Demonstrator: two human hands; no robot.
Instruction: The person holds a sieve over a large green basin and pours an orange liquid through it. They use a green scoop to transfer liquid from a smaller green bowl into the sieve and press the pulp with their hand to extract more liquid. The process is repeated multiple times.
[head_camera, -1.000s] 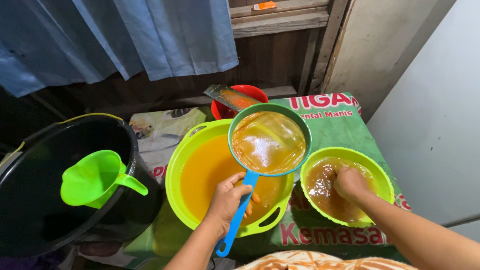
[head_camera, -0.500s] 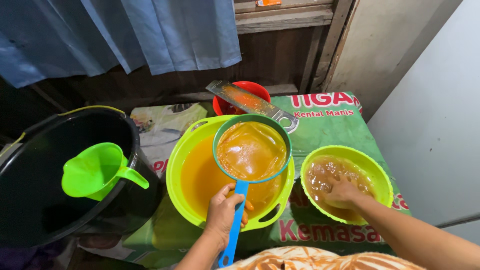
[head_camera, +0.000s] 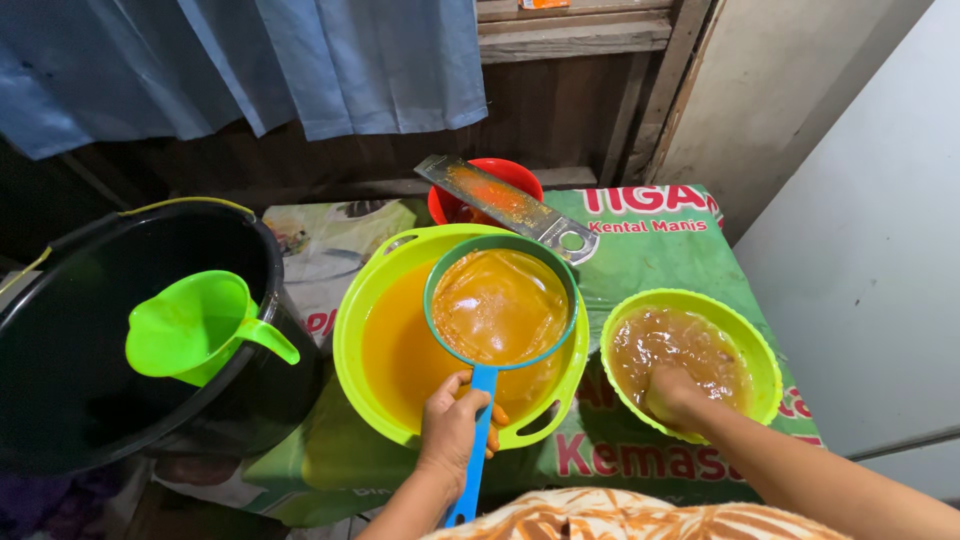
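The left hand (head_camera: 452, 428) is closed around the blue handle of the sieve (head_camera: 500, 305), fingers wrapped over the handle and thumb on its near side. The sieve sits over the big bowl (head_camera: 375, 300), a lime-green basin with orange liquid in it, and the sieve's mesh is full of wet orange-brown pulp. Its round rim lies inside the big bowl's rim, toward the bowl's right side, and the handle reaches back over the bowl's near edge to the hand.

The right hand (head_camera: 675, 395) is just right of the big bowl, sunk into the small bowl (head_camera: 765, 350), a lime-green one holding brownish, watery pulp. The fingers are under the liquid, so how far they are spread or curled cannot be told; only the back of the hand and the wrist show at the bowl's near edge.

Behind the big bowl stands a red bowl (head_camera: 515, 175), and a metal grater (head_camera: 505, 205) smeared with orange lies slanted across it, its end reaching the big bowl's far rim. Left of the big bowl, touching it or nearly so, is a black bucket (head_camera: 60, 400) with a green jug (head_camera: 195, 325) inside it. Both green bowls rest on a printed green sack (head_camera: 690, 240) spread beneath them.
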